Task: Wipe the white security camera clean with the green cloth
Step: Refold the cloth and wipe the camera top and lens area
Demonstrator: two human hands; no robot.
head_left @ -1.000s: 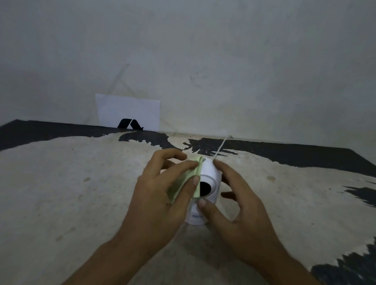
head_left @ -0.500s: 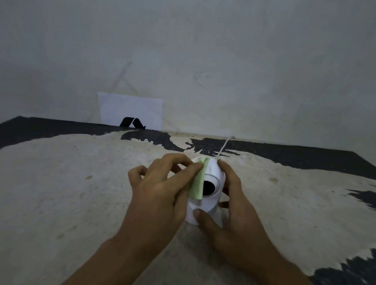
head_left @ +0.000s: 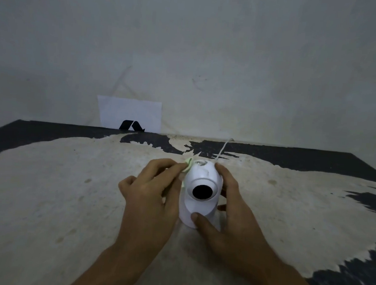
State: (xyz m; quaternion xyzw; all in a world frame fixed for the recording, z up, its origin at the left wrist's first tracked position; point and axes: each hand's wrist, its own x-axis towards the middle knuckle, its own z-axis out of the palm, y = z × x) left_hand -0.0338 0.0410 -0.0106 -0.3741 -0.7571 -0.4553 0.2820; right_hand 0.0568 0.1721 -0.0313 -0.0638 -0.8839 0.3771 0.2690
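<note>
Single head view only: I look forward and down, close over worn black-and-beige tabletop (head_left: pixel 67 200), facing plain grey wall (head_left: pixel 211 55).

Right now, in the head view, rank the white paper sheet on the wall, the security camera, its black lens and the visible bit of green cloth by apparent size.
1. White paper sheet, though it stands farther off, so its true size is unsure.
2. White security camera, close to it in apparent size.
3. Black lens.
4. Green cloth, mostly hidden by the left hand.
</note>
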